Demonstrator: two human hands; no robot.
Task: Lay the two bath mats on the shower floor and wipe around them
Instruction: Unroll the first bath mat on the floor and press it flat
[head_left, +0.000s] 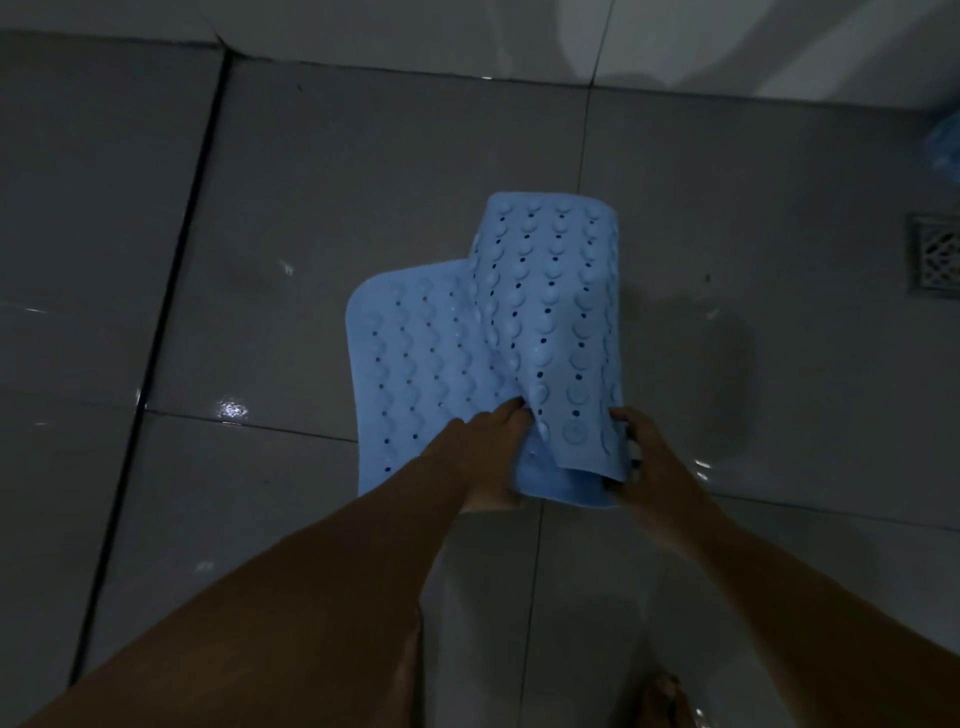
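A light blue rubber bath mat (550, 312) with holes and suction cups is held above the wet grey floor, folded over itself so its cupped underside faces up. Its left part (410, 364) spreads lower, smooth side up. My left hand (493, 447) grips the near edge at the fold. My right hand (649, 462) grips the near right corner. A second blue thing (943, 148) shows at the right edge; whether it is the other mat I cannot tell.
Large grey floor tiles (311, 208) are wet and shiny. A dark groove (171, 291) runs down the left. A metal drain grate (935, 254) sits at the right. The white wall base (467, 36) runs along the top. My foot (665, 696) shows at the bottom.
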